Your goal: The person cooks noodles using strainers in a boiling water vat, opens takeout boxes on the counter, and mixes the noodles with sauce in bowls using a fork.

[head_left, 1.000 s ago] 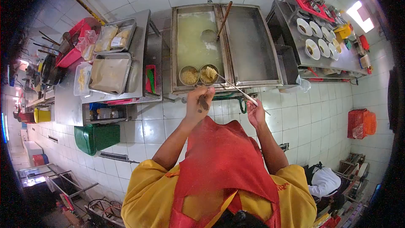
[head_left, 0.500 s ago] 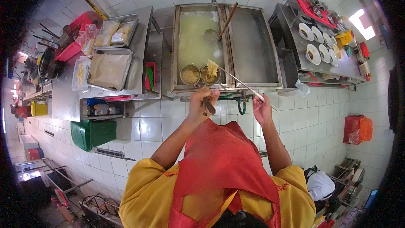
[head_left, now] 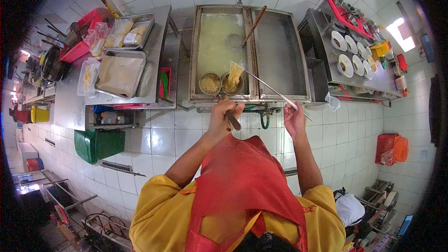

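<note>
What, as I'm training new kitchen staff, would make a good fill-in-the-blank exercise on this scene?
1. The long utensil is in the person's ____ hand.
2. The two round baskets stand in the ____ of the two basins.
3. The lifted noodles are at the basket on the ____.
4. The apron is ____.

Missing words: right; left; right; red.

At left, a steel desk (head_left: 70, 107) bearing two metal trays (head_left: 139, 77), a clear tub (head_left: 81, 88) and a red bin (head_left: 72, 57); at right, another desk (head_left: 373, 84) with white bowls (head_left: 358, 66). Between, a steel cooker (head_left: 252, 60), two strainers (head_left: 200, 87) at its left near end.
</note>
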{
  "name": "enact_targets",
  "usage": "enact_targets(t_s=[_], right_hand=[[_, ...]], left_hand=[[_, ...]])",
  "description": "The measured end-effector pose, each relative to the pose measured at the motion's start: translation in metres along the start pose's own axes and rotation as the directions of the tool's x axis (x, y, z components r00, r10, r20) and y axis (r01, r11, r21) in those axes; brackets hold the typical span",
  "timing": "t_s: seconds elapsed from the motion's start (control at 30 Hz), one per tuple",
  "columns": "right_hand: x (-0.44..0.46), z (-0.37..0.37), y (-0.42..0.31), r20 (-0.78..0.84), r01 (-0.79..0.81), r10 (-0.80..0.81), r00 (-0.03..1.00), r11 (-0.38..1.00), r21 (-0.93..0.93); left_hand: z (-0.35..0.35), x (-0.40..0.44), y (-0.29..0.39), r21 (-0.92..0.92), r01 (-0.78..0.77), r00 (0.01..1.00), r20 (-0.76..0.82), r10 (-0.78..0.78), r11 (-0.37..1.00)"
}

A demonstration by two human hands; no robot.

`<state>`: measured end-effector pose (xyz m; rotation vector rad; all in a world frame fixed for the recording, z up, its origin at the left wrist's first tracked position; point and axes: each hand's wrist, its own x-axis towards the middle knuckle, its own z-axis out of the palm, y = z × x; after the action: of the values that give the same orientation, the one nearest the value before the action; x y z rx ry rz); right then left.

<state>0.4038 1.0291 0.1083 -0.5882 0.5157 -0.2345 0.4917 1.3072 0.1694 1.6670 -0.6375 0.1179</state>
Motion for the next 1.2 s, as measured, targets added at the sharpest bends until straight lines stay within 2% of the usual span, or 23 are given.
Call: enact_targets(t_s=[0.13, 0.17, 0.2, 0.23, 0.3, 0.37, 0.43, 0.47, 0.53, 0.57, 0.63, 0.67, 0.73, 0.77, 0.83, 0.87, 0.9, 0.97, 1.0, 1.03, 1.1, 1.17, 1.2], right_hand=[[0.000, 0.000, -0.002, 0.003, 0.030, -0.030, 1.000, 1.000, 0.000], [-0.001, 0.001, -0.002, 0.021, 0.151, -0.151, 0.988, 0.943, -0.298], [-0.002, 0.003, -0.001, 0.075, 0.255, -0.259, 0.963, 0.785, -0.564], [-0.007, 0.014, 0.000, 0.074, 0.256, -0.260, 0.963, 0.786, -0.563], [-0.022, 0.038, 0.009, 0.370, 0.461, -0.312, 0.875, 0.306, -0.833], [-0.029, 0.055, 0.023, 0.423, 0.508, -0.323, 0.847, 0.254, -0.823], [-0.024, 0.065, 0.031, 0.524, 0.544, -0.174, 0.834, 0.097, -0.833], [-0.021, 0.066, 0.033, 0.524, 0.545, -0.178, 0.833, 0.099, -0.833], [-0.017, 0.069, 0.038, 0.519, 0.494, -0.182, 0.835, -0.166, -0.854], [-0.016, 0.072, 0.042, 0.521, 0.496, -0.181, 0.834, -0.166, -0.852], [-0.018, 0.083, 0.050, 0.649, 0.652, -0.267, 0.712, -0.089, -0.753], [-0.014, 0.078, 0.046, 0.651, 0.654, -0.264, 0.712, -0.090, -0.752], [-0.004, 0.072, 0.036, 0.628, 0.628, -0.093, 0.772, -0.034, -0.777], [-0.002, 0.071, 0.036, 0.630, 0.630, -0.089, 0.771, -0.034, -0.776], [-0.006, 0.083, 0.035, 0.736, 0.682, -0.198, 0.647, -0.281, -0.675], [-0.012, 0.088, 0.040, 0.697, 0.673, -0.196, 0.689, -0.182, -0.717], [-0.011, 0.087, 0.038, 0.697, 0.672, -0.198, 0.689, -0.186, -0.717], [-0.008, 0.084, 0.029, 0.614, 0.606, -0.073, 0.786, -0.106, -0.788], [-0.006, 0.085, 0.023, 0.563, 0.527, -0.093, 0.822, -0.252, -0.811], [-0.012, 0.089, 0.016, 0.564, 0.529, -0.092, 0.820, -0.252, -0.810], [-0.030, 0.100, -0.002, 0.689, 0.649, -0.238, 0.685, -0.232, -0.725], [-0.038, 0.092, -0.028, 0.506, 0.556, -0.306, 0.806, 0.102, -0.825], [-0.040, 0.090, -0.049, 0.433, 0.536, -0.387, 0.814, 0.212, -0.817]], left_hand=[[0.003, 0.000, 0.003, -0.045, -0.045, 0.998, -0.047, 0.043, 0.998], [0.002, 0.000, 0.005, -0.045, -0.046, 0.998, -0.046, 0.044, 0.998], [0.000, 0.001, 0.010, -0.021, -0.010, 1.000, -0.019, 0.010, 1.000], [-0.001, 0.002, 0.012, 0.005, 0.025, 1.000, 0.007, -0.025, 1.000], [0.002, 0.001, 0.012, 0.018, -0.006, 1.000, 0.016, 0.006, 1.000], [0.007, -0.001, 0.007, 0.027, -0.041, 0.999, 0.032, 0.040, 0.999], [0.008, -0.007, 0.003, 0.100, 0.022, 0.994, 0.107, -0.032, 0.995], [0.009, -0.008, 0.002, 0.102, 0.018, 0.993, 0.111, -0.030, 0.995], [0.010, -0.011, 0.003, 0.101, -0.033, 0.993, 0.116, 0.021, 0.994], [0.010, -0.012, 0.003, 0.104, -0.034, 0.993, 0.114, 0.022, 0.994], [0.011, -0.016, 0.002, 0.075, -0.032, 0.991, 0.135, 0.022, 0.997], [0.011, -0.016, 0.002, 0.075, -0.031, 0.991, 0.132, 0.021, 0.997], [0.009, -0.015, 0.004, 0.087, -0.029, 0.991, 0.131, 0.017, 0.996], [0.009, -0.016, 0.005, 0.089, -0.027, 0.992, 0.128, 0.016, 0.996], [0.011, -0.015, 0.007, 0.073, -0.036, 0.994, 0.105, 0.028, 0.997], [0.010, -0.015, 0.007, 0.069, -0.038, 0.994, 0.106, 0.031, 0.997], [0.010, -0.015, 0.008, 0.071, -0.041, 0.993, 0.114, 0.032, 0.997], [0.009, -0.013, 0.012, 0.074, -0.042, 0.992, 0.120, 0.033, 0.996], [0.008, -0.012, 0.014, 0.081, -0.038, 0.992, 0.125, 0.027, 0.996], [0.007, -0.010, 0.014, 0.088, -0.034, 0.991, 0.130, 0.022, 0.996], [0.007, -0.012, 0.009, 0.078, -0.043, 0.991, 0.126, 0.033, 0.996], [0.008, -0.015, 0.009, 0.051, -0.056, 0.989, 0.139, 0.048, 0.997], [0.008, -0.015, 0.009, 0.093, -0.096, 0.985, 0.150, 0.082, 0.991]])
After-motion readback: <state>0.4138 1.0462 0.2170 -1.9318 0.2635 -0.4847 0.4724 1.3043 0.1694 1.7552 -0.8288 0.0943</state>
